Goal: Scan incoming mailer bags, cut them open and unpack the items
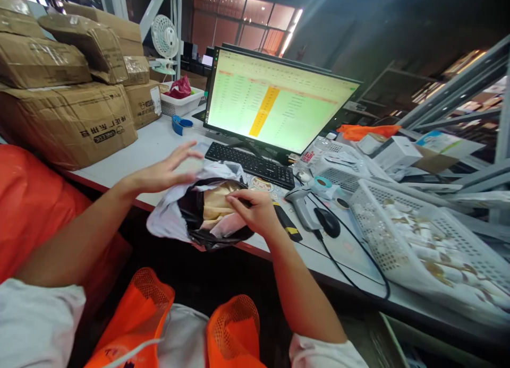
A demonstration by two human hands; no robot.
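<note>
Lying in the bag, the tan packet sits pinched in the right grip, left grip spread.

bag: thin plastic, crinkled, pale outside; its black lining looks glossy. gold-toned contents: creased, with a satin sheen. cartons: brown cardboard, matt; the tape glints. tabletop: smooth, pale. keyboard: black plastic, matt. basket: rigid perforated plastic. scanner: smooth grey plastic. vest: orange cloth, part mesh.

This is probably a warehouse, given cartons, scanner and blurred racking.
</note>
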